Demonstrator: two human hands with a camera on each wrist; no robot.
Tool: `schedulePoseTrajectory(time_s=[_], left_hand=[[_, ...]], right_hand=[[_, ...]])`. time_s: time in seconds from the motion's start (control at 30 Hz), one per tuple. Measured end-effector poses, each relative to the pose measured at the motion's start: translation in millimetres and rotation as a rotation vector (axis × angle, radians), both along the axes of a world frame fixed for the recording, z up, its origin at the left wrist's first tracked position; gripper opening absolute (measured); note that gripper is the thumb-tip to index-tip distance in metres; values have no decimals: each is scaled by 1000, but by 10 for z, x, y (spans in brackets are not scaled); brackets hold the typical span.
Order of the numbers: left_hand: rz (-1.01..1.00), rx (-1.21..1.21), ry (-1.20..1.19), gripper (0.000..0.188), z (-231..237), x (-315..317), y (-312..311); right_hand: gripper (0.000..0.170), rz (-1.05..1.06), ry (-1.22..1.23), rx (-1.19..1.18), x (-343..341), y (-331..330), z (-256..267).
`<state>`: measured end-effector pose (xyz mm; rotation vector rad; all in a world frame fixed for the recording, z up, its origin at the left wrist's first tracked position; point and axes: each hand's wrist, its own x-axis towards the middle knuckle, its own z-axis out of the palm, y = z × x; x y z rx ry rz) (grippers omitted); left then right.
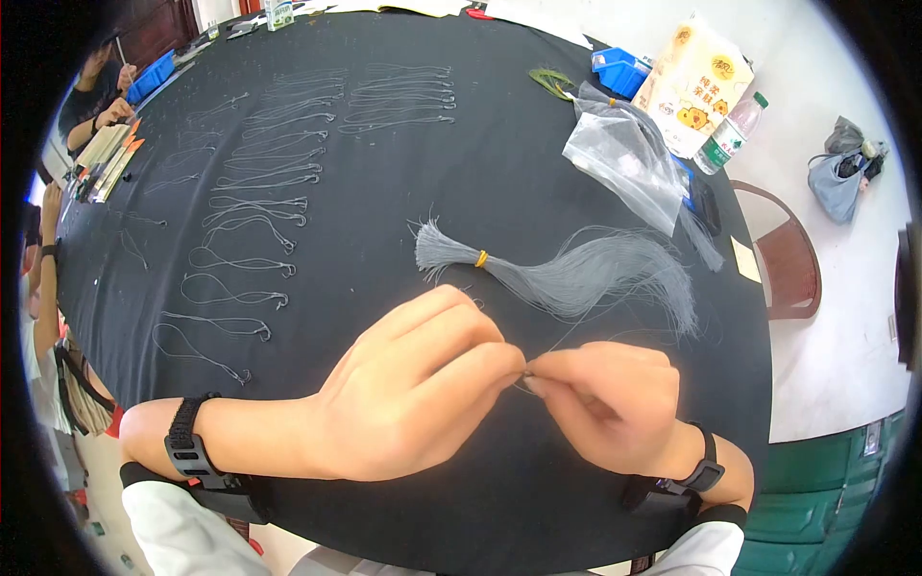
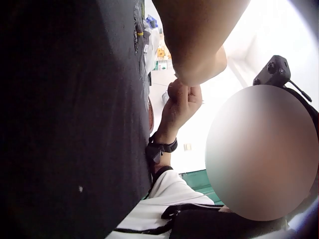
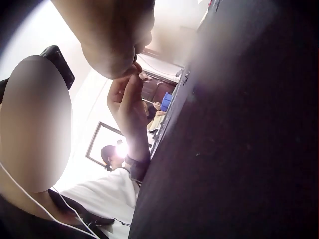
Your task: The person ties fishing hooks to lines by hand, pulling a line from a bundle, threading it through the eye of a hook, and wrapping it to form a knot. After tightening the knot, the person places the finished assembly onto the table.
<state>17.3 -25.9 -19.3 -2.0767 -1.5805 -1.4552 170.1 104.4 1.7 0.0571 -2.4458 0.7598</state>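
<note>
Over black tablecloth (image 1: 519, 163), left fingers (image 1: 475, 372) and right fingers (image 1: 586, 365) pinching thin strand (image 1: 561, 337); brown chair (image 1: 792, 269) alongside.

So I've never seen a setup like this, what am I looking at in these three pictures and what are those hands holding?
There's no machine here: these are one person's bare hands, with a camera strapped to each wrist and another on the head. The wide, round picture is the head camera looking down. The two sideways ones come from the left and right wrists, each showing its own hand close up and the other beyond it.

On the black cloth lie rows of looped lines and a grey bundle of strands tied with a yellow band.

The left hand and right hand meet fingertip to fingertip, pinching a small thin piece, too tiny to name for certain.
</note>
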Motion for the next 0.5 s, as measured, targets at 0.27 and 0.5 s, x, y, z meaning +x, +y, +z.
schedulePoseTrajectory(time_s=[0.27, 0.5], left_hand=[[-14, 32, -19, 25, 16, -2, 2], [-31, 57, -11, 24, -6, 5, 9]], right_hand=[[2, 65, -177, -427, 56, 1, -61], [10, 116, -239, -733, 47, 16, -78]])
